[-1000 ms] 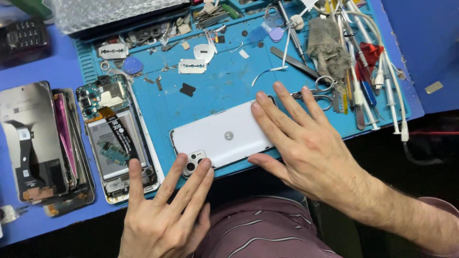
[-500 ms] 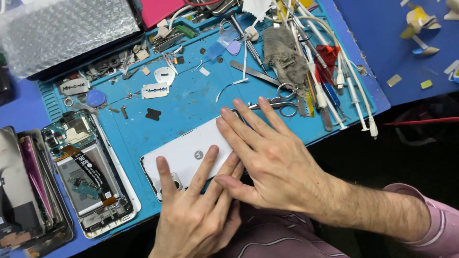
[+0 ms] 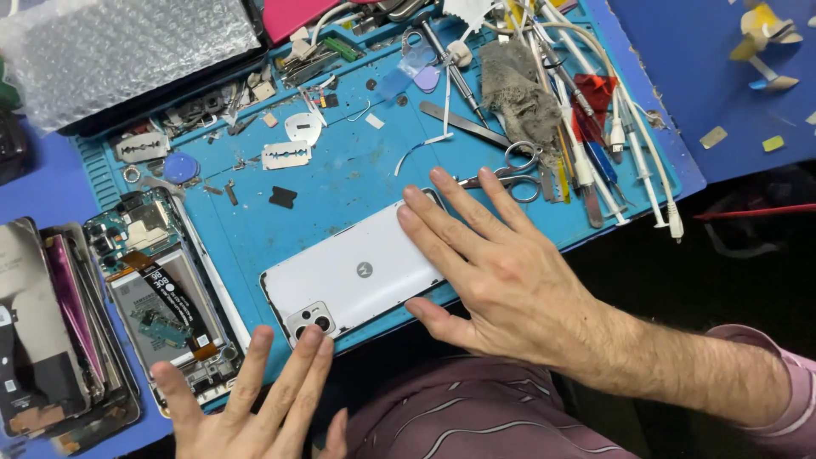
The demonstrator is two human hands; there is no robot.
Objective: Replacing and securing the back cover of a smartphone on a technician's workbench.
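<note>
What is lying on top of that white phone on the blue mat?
The right hand lies flat on the white phone, covering its right end. The left hand has fingertips near the camera corner. The phone's screen side faces down, hidden.

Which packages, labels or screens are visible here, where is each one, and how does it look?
Bubble-wrap pouch: top left, silvery, rectangular.
Black label strip: on the opened phone at left, diagonal, with small white print.
Stacked screen panels: far left edge, dark and worn.
White phone: back up on the blue mat, under the right hand; screen hidden.
</note>
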